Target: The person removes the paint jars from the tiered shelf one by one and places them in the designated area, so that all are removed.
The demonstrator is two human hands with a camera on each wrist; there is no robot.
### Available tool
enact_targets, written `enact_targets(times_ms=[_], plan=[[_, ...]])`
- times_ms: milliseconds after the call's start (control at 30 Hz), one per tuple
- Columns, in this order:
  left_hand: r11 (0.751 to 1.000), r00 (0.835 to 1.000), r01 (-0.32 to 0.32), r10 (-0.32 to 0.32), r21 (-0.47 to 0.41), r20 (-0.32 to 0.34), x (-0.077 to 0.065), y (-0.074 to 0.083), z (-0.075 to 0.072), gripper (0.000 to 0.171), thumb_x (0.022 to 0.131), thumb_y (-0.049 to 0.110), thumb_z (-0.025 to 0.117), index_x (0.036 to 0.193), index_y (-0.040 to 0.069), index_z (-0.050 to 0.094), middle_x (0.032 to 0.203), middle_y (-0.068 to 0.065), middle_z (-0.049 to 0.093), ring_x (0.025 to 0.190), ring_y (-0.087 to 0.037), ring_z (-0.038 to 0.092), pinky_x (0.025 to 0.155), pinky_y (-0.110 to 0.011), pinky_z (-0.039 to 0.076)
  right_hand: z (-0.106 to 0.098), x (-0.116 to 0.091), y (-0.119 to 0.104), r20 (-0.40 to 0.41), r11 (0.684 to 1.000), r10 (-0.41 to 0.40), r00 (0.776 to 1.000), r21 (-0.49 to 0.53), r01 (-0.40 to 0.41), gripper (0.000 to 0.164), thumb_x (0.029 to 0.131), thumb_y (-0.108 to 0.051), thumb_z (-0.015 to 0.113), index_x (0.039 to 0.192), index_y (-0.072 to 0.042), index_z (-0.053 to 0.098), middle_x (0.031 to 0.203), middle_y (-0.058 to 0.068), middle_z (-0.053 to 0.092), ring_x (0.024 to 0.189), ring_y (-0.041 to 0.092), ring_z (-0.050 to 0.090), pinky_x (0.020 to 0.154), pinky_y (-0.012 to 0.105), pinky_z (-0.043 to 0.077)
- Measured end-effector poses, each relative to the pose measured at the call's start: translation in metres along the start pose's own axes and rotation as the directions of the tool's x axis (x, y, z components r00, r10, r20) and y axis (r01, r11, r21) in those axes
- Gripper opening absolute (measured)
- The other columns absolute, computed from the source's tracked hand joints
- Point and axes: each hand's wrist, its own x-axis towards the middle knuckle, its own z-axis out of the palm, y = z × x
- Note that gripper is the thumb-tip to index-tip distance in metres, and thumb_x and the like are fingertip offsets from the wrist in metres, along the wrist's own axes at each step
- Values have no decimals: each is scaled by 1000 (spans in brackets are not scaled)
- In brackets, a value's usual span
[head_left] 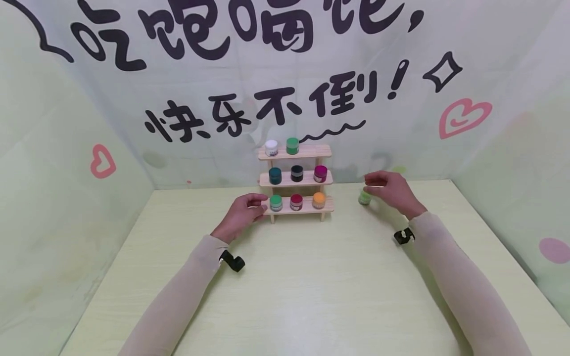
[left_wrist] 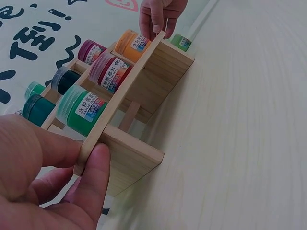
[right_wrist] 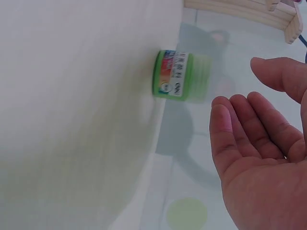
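Note:
A small three-step wooden rack (head_left: 328,210) stands against the back wall, with paint jars on each step. My left hand (head_left: 242,213) pinches the left end of its lowest board between thumb and finger, as the left wrist view shows. Closest to that hand is a green jar (left_wrist: 86,110), with a red jar (head_left: 296,202) and an orange jar (head_left: 318,200) further along the same board. To the right of the rack, a light green jar (right_wrist: 175,74) stands upright on the table. My right hand (head_left: 392,192) hovers just by its lid, fingers extended and apart from it.
On the middle step are a teal jar (head_left: 275,176), a near-black jar (head_left: 297,173) and a magenta jar (head_left: 320,174). A white jar (head_left: 271,148) and another green jar (head_left: 292,146) sit on top. Printed cloth walls (head_left: 503,163) enclose the pale table (head_left: 294,287).

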Motion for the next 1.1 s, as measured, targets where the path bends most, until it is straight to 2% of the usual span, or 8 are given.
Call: enact_targets(times_ms=[167, 300, 400, 567, 700, 933, 1100], plan=[[1000, 1000, 11, -11, -3, -3, 0, 1, 0, 36, 103, 7, 66, 139, 9, 64, 126, -14, 58, 113, -24, 63, 99, -35, 64, 2, 4, -14, -42, 1000, -15, 999, 11, 15, 53, 101, -34, 73, 144, -5, 62, 141, 17, 67, 131, 34, 65, 96, 21, 54], [1000, 1000, 9, -9, -8, -4, 0, 1, 1, 35, 103, 7, 66, 138, 9, 64, 124, -13, 57, 112, -24, 64, 97, -34, 64, 5, 8, -27, -90, 998, -48, 995, 44, 52, 49, 101, -30, 74, 141, -4, 64, 137, 17, 69, 127, 35, 67, 87, 11, 54], [1000, 1000, 1, -1, -2, -6, 1, 1, 2, 35, 103, 7, 66, 138, 9, 64, 124, -13, 56, 112, -24, 62, 95, -32, 65, 7, 12, -39, -124, 995, -78, 989, 58, 86, 46, 100, -27, 74, 139, -4, 65, 135, 18, 70, 125, 35, 68, 85, 9, 54], [1000, 1000, 7, -7, 9, -11, 1, 1, 2, 35, 103, 8, 66, 138, 10, 65, 126, -13, 57, 113, -25, 63, 95, -32, 65, 9, 17, -61, -168, 988, -109, 980, 90, 125, 44, 100, -24, 76, 137, -4, 67, 132, 17, 71, 121, 32, 69, 84, 8, 55], [1000, 1000, 13, -13, 9, -14, 0, 1, 2, 35, 104, 7, 66, 138, 10, 64, 126, -14, 57, 113, -24, 63, 95, -31, 64, 13, 23, -77, -197, 976, -148, 969, 129, 175, 41, 99, -22, 76, 135, -3, 69, 130, 18, 72, 116, 26, 70, 88, 9, 56], [1000, 1000, 17, -17, -10, -10, -1, 0, 1, 35, 103, 6, 66, 138, 8, 64, 124, -14, 57, 112, -24, 63, 96, -32, 64, 23, 36, -106, -217, 957, -177, 960, 188, 219, 40, 98, -19, 77, 134, -4, 69, 127, 16, 73, 110, 16, 70, 94, 15, 59], [1000, 1000, 9, -9, -4, -9, 0, 0, 0, 34, 104, 7, 66, 138, 9, 64, 126, -13, 55, 112, -24, 61, 96, -32, 64, 33, 48, -123, -221, 936, -198, 955, 247, 251, 39, 97, -17, 78, 134, -6, 70, 128, 15, 73, 109, 13, 70, 97, 19, 60]])
